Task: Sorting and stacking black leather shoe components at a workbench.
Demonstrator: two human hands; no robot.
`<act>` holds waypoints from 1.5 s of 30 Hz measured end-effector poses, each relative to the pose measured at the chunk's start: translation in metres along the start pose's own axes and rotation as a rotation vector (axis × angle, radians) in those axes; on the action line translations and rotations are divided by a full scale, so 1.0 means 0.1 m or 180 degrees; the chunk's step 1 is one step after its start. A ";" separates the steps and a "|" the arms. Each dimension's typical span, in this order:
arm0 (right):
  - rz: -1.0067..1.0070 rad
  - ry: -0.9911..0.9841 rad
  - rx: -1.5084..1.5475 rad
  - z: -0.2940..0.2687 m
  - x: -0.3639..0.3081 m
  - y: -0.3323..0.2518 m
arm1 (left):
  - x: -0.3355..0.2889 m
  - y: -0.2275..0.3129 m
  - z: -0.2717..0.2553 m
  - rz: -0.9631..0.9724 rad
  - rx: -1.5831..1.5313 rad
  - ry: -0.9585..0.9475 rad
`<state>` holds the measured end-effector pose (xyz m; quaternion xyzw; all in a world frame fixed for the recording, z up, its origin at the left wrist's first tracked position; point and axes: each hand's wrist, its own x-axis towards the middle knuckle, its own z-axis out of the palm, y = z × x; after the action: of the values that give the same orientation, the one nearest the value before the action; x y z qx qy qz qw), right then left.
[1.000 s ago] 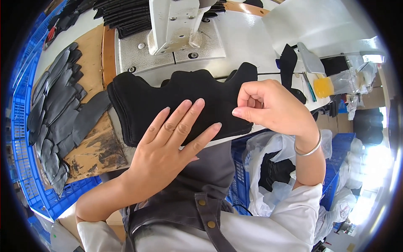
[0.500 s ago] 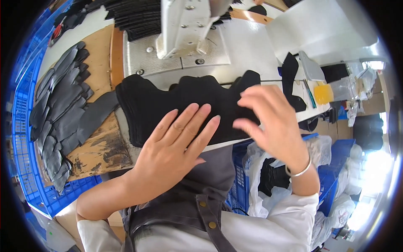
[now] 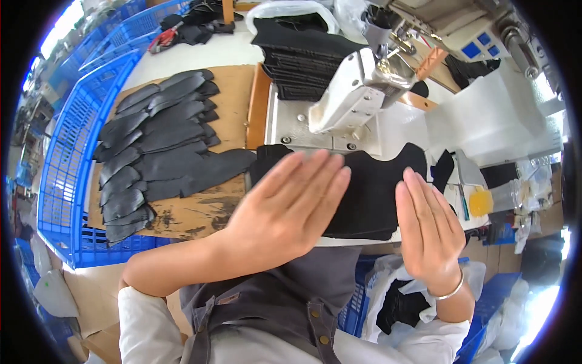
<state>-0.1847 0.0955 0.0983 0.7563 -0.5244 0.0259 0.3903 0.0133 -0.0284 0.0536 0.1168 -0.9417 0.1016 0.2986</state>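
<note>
A stack of black cut pieces [image 3: 371,195] with a wavy far edge lies at the table's front, before the white sewing machine [image 3: 347,91]. My left hand [image 3: 290,212] is over the left part of the stack, fingers stretched out side by side, gripping nothing; whether it touches the top piece I cannot tell. At the stack's right end, my right hand [image 3: 431,229] points away from me with straight fingers, apparently along that edge. It holds nothing that I can see. Dark grey leather-like pieces [image 3: 173,161] overlap in rows to the left, one reaching the stack.
The grey pieces rest on a worn wooden board [image 3: 212,209] beside a blue crate [image 3: 68,200]. Folded black pieces [image 3: 309,64] are piled behind the machine. To the right are a yellow block [image 3: 481,202] and a small black piece [image 3: 443,170]. A plastic-lined bin [image 3: 388,273] stands below.
The view has shifted, showing more of the machine and the far table. My right hand has gone from curled fingers above the stack to straight fingers at its right end. My left hand's fingers have drawn together.
</note>
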 end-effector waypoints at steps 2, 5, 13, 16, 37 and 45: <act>0.0165 0.0167 0.0530 -0.01 0.02 -0.08 | -0.03 -0.18 -0.43 -0.0003 0.0534 -0.0214; 0.0605 0.0262 0.1196 0.15 -0.07 -0.19 | -0.17 -0.59 -0.75 -0.0735 0.0156 -0.0036; 0.0793 -0.0672 0.2150 0.51 -0.37 -0.55 | 0.37 -1.72 -0.21 -0.0541 0.1162 0.0944; 0.0854 -0.0504 0.2095 0.62 -0.37 -0.64 | 0.93 -1.78 0.25 -0.0408 0.1011 0.0389; 0.1038 -0.0540 0.2248 0.58 -0.34 -0.69 | -0.32 -1.34 0.10 -0.1767 -0.1760 -0.1838; 0.1522 0.0025 0.3801 0.51 -0.15 -0.53 | -0.20 -1.15 -0.53 -0.2296 -0.3819 -0.0639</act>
<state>-0.1669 0.0838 0.0264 0.7054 -0.5724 0.4025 -0.1125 0.0896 -0.1205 0.0985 0.2457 -0.7608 -0.5514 0.2382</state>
